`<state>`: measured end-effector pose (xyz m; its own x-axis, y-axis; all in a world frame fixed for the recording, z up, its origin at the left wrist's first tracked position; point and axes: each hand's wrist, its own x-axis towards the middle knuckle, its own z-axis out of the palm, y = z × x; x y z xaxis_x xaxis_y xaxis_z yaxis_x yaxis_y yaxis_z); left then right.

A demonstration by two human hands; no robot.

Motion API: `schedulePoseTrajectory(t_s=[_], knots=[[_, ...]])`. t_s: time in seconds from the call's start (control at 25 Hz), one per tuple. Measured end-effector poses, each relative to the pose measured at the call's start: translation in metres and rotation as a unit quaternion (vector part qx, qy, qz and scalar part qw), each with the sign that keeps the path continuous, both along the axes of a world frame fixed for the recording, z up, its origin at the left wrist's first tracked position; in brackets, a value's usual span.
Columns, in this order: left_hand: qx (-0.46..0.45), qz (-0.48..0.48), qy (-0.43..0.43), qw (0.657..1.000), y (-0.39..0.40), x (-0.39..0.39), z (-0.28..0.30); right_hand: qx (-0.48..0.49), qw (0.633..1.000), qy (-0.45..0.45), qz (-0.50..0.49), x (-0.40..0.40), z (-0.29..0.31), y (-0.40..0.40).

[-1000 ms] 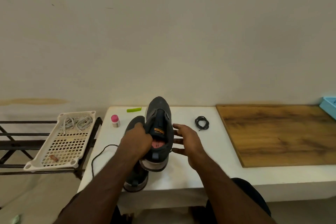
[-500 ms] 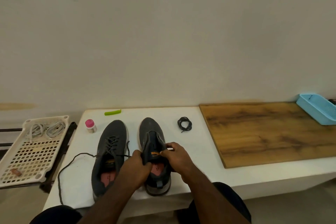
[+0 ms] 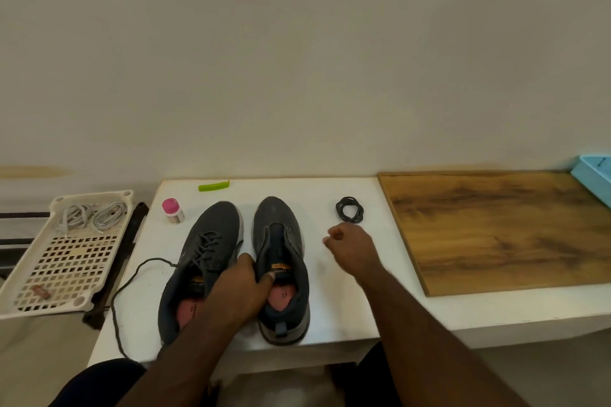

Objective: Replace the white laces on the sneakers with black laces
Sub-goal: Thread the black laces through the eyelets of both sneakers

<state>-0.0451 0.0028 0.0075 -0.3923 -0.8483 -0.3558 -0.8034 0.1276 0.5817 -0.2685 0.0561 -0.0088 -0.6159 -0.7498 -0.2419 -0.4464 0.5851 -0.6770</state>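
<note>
Two sneakers (image 3: 281,261) now lie flat on the worktop (image 3: 314,324); left hand (image 3: 241,287) grips the unlaced right one's collar, right hand (image 3: 352,249), fingers loosely curled and empty, has let go, reaching toward the coiled black lace (image 3: 349,209) beyond, likely threaded next

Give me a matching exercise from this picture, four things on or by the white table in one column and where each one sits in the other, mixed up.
Things:
1. coiled black lace
2. white laces
3. pink-capped bottle
4. green clip

Places:
A. in the perforated white tray
B. at the table's far edge, near the wall
C. just beyond the right hand
D. left of the laced sneaker's toe

Pairs: 1-C, 2-A, 3-D, 4-B
</note>
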Motion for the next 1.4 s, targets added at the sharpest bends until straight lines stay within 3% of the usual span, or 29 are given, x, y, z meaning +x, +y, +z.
schedulePoseTrajectory(t_s=[0.08, 0.16, 0.32, 0.48, 0.6, 0.72, 0.84, 0.96, 1.04, 1.2, 1.4], knots=[[0.009, -0.006, 0.024, 1.0, -0.001, -0.004, -0.003, 0.047, 0.99, 0.134, 0.017, -0.027, -0.008, -0.007], [0.019, -0.004, 0.043, 0.999, -0.002, -0.006, -0.003, 0.092, 0.972, 0.21, 0.045, -0.047, -0.018, -0.016], [0.018, 0.007, 0.047, 0.999, -0.001, -0.004, -0.008, 0.181, 0.949, 0.239, 0.095, -0.06, -0.033, -0.032], [-0.003, 0.021, 0.056, 0.998, -0.004, -0.004, -0.007, 0.179, 0.948, 0.244, 0.101, -0.045, -0.039, -0.03], [-0.025, 0.025, 0.075, 0.997, 0.001, -0.004, 0.004, 0.131, 0.969, 0.184, 0.101, -0.024, -0.029, -0.017], [-0.061, 0.038, 0.134, 0.988, 0.006, -0.003, 0.021, -0.057, 0.998, -0.001, -0.039, 0.003, 0.01, -0.002], [0.033, 0.037, 0.229, 0.972, 0.014, -0.006, 0.044, -0.191, 0.958, -0.199, -0.083, 0.049, 0.059, 0.023], [0.093, 0.01, 0.308, 0.947, 0.028, -0.004, 0.064, -0.207, 0.918, -0.333, -0.057, 0.092, 0.081, 0.042], [0.096, 0.032, 0.328, 0.939, 0.034, 0.004, 0.065, -0.197, 0.908, -0.366, -0.052, 0.107, 0.083, 0.046], [0.078, 0.142, 0.338, 0.927, 0.027, 0.024, 0.061, -0.226, 0.911, -0.328, -0.104, 0.101, 0.083, 0.038], [0.083, 0.167, 0.357, 0.915, 0.001, 0.029, 0.056, -0.215, 0.913, -0.332, -0.1, 0.083, 0.063, 0.033]])
